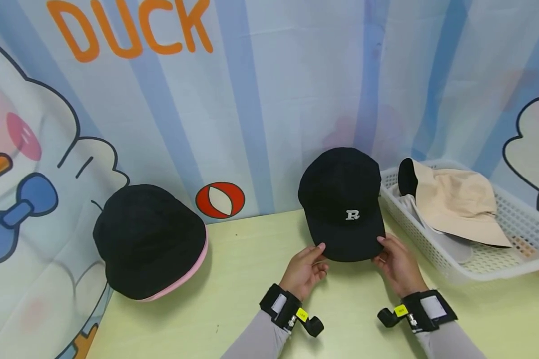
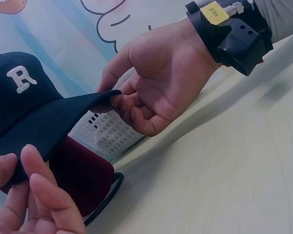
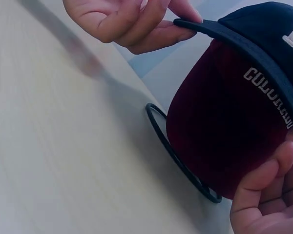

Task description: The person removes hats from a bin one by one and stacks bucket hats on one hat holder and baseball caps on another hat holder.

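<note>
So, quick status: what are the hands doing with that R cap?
Both hands, left and right, pinch brim corners of black R cap. Cap sits on maroon stand. Nothing in the way.

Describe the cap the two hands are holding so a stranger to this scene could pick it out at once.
On the pale yellow table, look just left of the white mesh basket holding a beige sun hat. There the left hand and right hand pinch the brim of a black baseball cap sitting over a maroon cap. Unlike the pink-edged black hat far left, it bears a white letter R.

Pink-brimmed hat (image 1: 150, 242), basket (image 1: 512, 234) of hats
</note>
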`<action>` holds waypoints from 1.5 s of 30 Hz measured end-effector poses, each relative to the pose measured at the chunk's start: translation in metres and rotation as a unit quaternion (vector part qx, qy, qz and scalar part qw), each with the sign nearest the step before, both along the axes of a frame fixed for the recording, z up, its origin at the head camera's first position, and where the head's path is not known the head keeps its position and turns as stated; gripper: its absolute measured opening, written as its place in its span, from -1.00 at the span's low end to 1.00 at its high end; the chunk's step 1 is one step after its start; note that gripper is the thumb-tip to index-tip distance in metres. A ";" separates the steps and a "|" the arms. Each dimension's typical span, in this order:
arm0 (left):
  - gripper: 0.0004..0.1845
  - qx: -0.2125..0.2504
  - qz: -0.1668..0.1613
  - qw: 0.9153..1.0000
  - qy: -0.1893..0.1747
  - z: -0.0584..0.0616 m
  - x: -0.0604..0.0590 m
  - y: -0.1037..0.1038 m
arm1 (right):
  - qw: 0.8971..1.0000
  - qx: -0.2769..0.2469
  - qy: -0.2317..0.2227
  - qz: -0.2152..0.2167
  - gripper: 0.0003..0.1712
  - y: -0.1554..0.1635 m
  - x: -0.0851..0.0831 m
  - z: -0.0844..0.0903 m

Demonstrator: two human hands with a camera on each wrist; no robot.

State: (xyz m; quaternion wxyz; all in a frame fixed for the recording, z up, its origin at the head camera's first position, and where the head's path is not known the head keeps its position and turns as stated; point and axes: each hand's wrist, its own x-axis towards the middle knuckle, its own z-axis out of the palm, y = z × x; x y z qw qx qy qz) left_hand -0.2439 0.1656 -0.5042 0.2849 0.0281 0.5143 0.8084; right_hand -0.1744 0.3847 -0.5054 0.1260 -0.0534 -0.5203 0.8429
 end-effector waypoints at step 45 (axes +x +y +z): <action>-0.80 -0.026 0.061 0.998 -0.019 0.007 -0.005 -0.007 | 0.998 0.003 -0.046 -0.045 -0.86 0.003 -0.006 -0.006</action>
